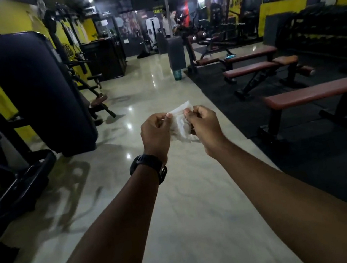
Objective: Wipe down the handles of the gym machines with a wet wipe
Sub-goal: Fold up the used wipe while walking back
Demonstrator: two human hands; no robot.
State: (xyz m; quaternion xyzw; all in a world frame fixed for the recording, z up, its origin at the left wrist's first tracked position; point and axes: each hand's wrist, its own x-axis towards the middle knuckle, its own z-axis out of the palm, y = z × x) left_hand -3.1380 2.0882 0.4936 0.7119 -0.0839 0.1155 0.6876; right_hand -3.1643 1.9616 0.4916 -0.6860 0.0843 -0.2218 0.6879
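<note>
Wet wipe (180, 124) sat mid-frame, pinched at its top corners by left hand (155, 132) and right hand (203, 124). Looked light, limp, damp; best gripped bunched, handles not yet touched.

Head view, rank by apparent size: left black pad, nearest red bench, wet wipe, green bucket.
1. black pad
2. nearest red bench
3. wet wipe
4. green bucket, though it stands much farther off, so its true size is unsure.
</note>
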